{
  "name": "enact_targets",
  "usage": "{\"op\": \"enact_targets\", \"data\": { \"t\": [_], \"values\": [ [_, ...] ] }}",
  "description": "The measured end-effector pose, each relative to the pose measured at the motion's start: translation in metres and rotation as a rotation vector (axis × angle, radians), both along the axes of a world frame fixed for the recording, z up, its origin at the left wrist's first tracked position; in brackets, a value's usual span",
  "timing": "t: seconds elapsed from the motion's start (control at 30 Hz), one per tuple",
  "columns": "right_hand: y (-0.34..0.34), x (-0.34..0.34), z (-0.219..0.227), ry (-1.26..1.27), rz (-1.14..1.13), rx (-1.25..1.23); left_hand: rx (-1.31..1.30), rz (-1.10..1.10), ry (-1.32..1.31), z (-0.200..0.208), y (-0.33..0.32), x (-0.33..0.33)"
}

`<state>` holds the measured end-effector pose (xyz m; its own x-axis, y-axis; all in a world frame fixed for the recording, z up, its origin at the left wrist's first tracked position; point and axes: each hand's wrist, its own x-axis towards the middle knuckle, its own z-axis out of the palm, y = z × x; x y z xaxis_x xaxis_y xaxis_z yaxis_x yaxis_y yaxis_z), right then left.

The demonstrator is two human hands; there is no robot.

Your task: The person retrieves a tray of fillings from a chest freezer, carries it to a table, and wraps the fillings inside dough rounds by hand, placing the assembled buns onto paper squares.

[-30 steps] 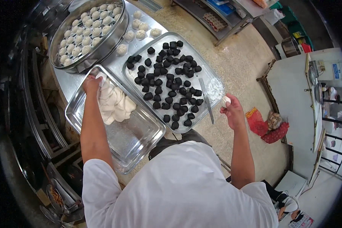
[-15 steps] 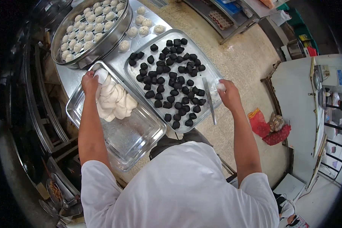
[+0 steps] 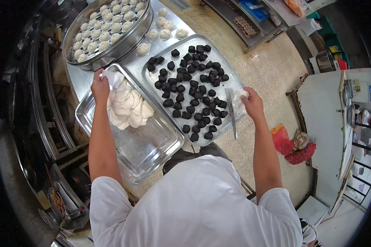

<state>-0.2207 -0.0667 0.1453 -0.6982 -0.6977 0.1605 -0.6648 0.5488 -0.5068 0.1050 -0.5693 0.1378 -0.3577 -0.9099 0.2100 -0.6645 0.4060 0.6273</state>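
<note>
My left hand [image 3: 99, 85] pinches a piece of white dough [image 3: 112, 77] at the far end of a heap of white dough [image 3: 127, 108] lying in a steel tray [image 3: 152, 152]. My right hand [image 3: 252, 104] rests on a small white lump of dough [image 3: 238, 100] at the right edge of a second steel tray [image 3: 152, 70], which holds many black filling balls [image 3: 189, 90]. A metal scraper [image 3: 231, 119] lies on that tray just left of my right hand.
A round steel steamer tray [image 3: 144, 25] full of shaped white buns sits at the far end, with several loose buns [image 3: 160, 31] beside it on the steel counter. Red bags [image 3: 294, 148] lie on the floor at right, near a white table [image 3: 321, 123].
My right hand has moved from beside the tray onto its right edge, setting down on the white lump. My left hand stays at the far end of the dough heap, pulling a piece.
</note>
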Motion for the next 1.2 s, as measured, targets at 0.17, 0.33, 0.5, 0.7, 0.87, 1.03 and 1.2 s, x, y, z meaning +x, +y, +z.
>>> {"op": "enact_targets", "data": {
  "t": [0.17,0.33,0.5,0.7,0.87,1.03,1.2],
  "values": [
    [0.010,0.023,0.026,-1.369,-0.216,-0.867,0.219,-0.009,0.496,0.015,0.039,0.017],
    [0.011,0.053,0.056,-1.488,-0.127,-0.974,0.063,0.000,0.263,0.033,0.108,0.020],
    [0.002,0.047,0.054,-0.758,-0.226,-0.815,0.233,0.055,0.451,0.030,0.150,0.034],
    [-0.025,0.016,0.023,-0.055,-0.197,-0.124,0.289,0.039,0.425,0.024,0.191,0.046],
    [-0.040,0.001,-0.004,-0.022,-0.194,-0.122,0.323,0.037,0.495,0.039,0.221,0.055],
    [-0.038,-0.019,-0.020,0.175,0.046,0.041,0.378,0.041,0.552,0.036,0.237,0.064],
    [-0.028,-0.017,-0.003,-0.912,-0.304,-0.283,0.410,0.077,0.552,0.033,0.247,0.071]
  ]
}}
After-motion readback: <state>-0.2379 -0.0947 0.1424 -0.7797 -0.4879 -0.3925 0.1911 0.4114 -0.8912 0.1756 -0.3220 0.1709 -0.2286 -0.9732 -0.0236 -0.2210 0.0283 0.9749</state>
